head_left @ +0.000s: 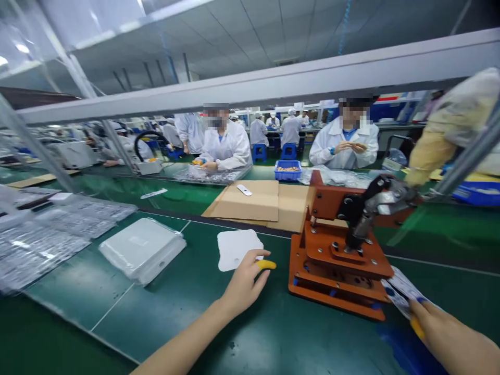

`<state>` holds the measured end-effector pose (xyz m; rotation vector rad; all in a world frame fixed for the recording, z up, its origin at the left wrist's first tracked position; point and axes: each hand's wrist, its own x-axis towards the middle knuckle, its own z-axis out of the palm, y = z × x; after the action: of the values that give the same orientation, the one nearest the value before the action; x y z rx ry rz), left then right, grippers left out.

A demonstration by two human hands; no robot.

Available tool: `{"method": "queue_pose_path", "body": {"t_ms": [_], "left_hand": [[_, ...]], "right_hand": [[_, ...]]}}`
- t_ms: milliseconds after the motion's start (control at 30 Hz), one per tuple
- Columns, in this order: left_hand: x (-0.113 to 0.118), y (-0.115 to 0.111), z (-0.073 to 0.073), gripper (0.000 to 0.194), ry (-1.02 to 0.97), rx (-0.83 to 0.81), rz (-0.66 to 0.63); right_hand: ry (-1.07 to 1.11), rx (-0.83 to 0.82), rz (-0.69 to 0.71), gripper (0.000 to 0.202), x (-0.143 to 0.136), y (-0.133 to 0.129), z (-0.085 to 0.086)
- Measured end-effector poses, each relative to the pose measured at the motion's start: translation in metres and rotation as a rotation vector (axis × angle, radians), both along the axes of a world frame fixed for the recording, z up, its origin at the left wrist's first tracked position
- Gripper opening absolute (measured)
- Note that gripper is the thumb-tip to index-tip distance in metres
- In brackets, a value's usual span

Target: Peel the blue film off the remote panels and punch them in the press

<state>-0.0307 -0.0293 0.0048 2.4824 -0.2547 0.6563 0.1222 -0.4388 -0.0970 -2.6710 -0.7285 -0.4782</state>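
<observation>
Left hand (247, 281): I see it, from far off, in the middle of the green table (187, 325). Its fingers are bent and spread apart, and I see nothing between them. One finger wears a yellow cover (267, 265).
White sheet (236, 247): It lies flat on the table, just past the left hand. From my view the fingers hide one corner, so I cannot tell if they touch it.
Right hand (443, 320): It is low at the right side. It is pinching the near end of some white strips. It has a bit of yellow on it too.
White strips (402, 286): They are thin and have dark marks. Their far end is right beside the orange press. They look blurry to me, so I cannot count them.
Orange press (347, 260): It stands upright on the table between my two hands, with a metal lever (380, 203) on top.
Wrapped stack (142, 247): It sits left of the white sheet, in clear plastic.
Cardboard (261, 208): It lies behind the white sheet, with a small white piece (244, 190) on it.
Blue bin (288, 176): It is farther back, with little tan bits inside.
Co-workers: Two people in white coats (232, 146) face me across the way.
</observation>
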Motion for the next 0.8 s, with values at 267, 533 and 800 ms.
{"method": "queue_pose_path", "body": {"t_ms": [267,533,800], "left_hand": [[-0.022,-0.008,-0.016,0.017,-0.125,0.057,0.012],[-0.024,-0.031,-0.009,0.018,-0.112,0.015,-0.041],[-0.024,-0.107,0.037,0.033,0.167,-0.195,-0.317]], "right_hand": [[0.108,-0.34,-0.14,0.028,-0.019,0.046,0.07],[0.143,-0.123,-0.318,0.031,-0.034,-0.002,0.082],[0.407,0.581,0.155,0.018,-0.122,0.039,0.143]]}}
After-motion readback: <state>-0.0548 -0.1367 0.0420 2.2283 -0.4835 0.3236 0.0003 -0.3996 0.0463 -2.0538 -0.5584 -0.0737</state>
